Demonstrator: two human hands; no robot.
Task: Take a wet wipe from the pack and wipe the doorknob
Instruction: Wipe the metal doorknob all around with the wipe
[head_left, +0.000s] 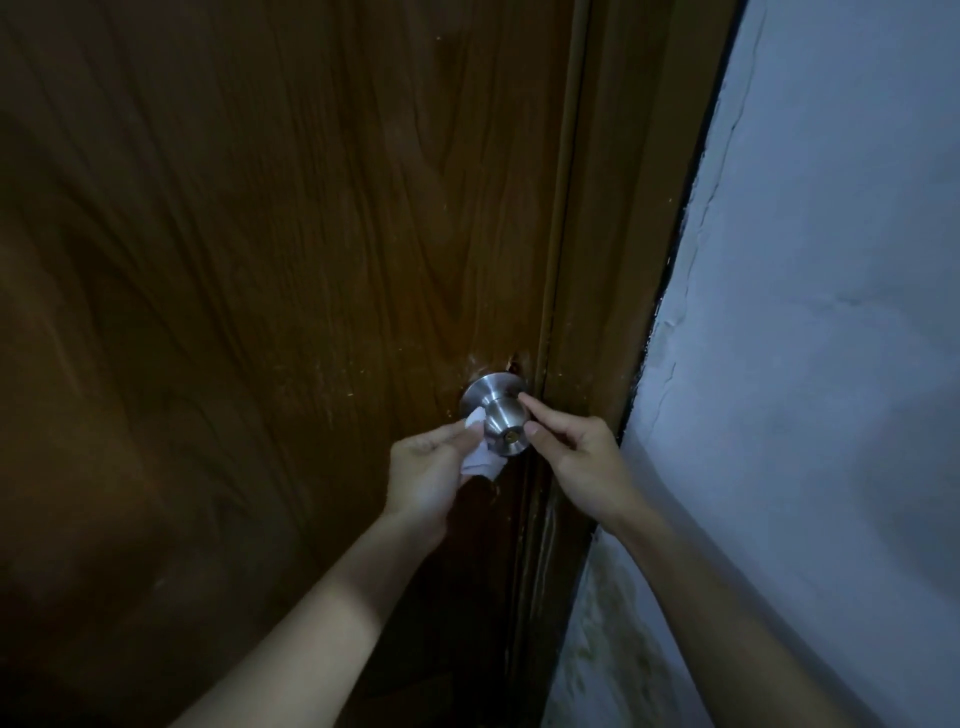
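Note:
A round brushed-steel doorknob (503, 418) with a keyhole in its face sticks out of a dark brown wooden door (260, 260), close to the door's right edge. My left hand (431, 467) holds a crumpled white wet wipe (480, 452) and presses it against the knob's left and lower side. My right hand (576, 457) pinches the knob's right side between thumb and forefinger, the other fingers curled in. The wipe pack is not in view.
The brown door frame (613, 260) runs along the door's right edge. A pale, cracked plaster wall (831, 364) fills the right side, with stains low down near the frame. The light is dim.

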